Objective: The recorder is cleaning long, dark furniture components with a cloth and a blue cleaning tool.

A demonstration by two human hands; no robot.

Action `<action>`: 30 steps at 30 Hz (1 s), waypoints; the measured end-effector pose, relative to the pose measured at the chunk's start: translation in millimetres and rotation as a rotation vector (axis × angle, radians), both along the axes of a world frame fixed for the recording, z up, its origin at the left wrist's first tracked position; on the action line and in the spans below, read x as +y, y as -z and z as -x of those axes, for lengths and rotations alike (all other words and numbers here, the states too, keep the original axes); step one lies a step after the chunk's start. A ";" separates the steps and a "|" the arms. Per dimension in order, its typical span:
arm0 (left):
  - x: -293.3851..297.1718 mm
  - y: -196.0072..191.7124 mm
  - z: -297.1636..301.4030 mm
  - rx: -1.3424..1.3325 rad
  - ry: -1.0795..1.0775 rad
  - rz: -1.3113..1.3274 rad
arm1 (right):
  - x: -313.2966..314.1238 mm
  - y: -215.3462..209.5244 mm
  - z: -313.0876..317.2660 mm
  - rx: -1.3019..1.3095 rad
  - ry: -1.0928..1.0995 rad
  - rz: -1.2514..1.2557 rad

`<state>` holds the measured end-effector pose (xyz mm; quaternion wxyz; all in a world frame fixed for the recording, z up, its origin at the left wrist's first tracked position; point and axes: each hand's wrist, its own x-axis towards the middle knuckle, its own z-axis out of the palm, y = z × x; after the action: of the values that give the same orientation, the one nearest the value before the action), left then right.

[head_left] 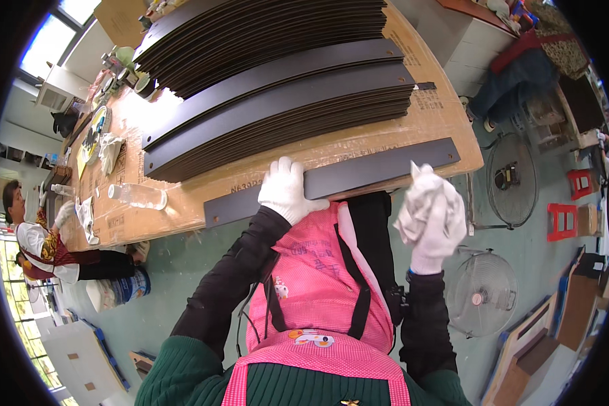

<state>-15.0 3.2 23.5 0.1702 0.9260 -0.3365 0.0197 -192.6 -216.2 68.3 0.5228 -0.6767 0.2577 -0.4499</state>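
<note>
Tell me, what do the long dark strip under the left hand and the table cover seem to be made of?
The long dark strip looks like thin rigid board or laminate, perhaps metal: flat, matte charcoal, with small holes near its ends. The table cover looks like corrugated cardboard: plain brown with printed marks. The left hand presses on the strip; the right hand holds a crumpled white cloth.

Daylight floods in from the windows [51, 37] beyond the table's far left corner, and they are blown out to white. That light puts a pale glare on the brown table [132, 115] near the same corner, while the dark strips [277, 95] show a soft sheen. Shadows are faint. The fisheye bends the table's edges and leaves a black rim around the frame. Focus is fairly sharp at the centre, softer outward.
</note>
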 end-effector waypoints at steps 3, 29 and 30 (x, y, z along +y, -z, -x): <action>13.8 -3.8 -1.2 -0.047 0.060 -0.004 | 28.7 -0.2 -48.5 -0.040 -0.215 0.118; 59.1 3.0 -15.2 0.048 0.094 0.024 | -238.4 41.4 -66.5 0.663 0.285 0.439; 52.8 1.6 -17.4 0.050 0.101 0.045 | -223.6 52.4 -74.5 0.769 0.291 0.653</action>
<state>2.4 56.0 21.9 0.2000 0.9040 -0.3779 -0.0047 -118.1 -439.8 15.9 0.0844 -0.8779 0.3685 -0.2940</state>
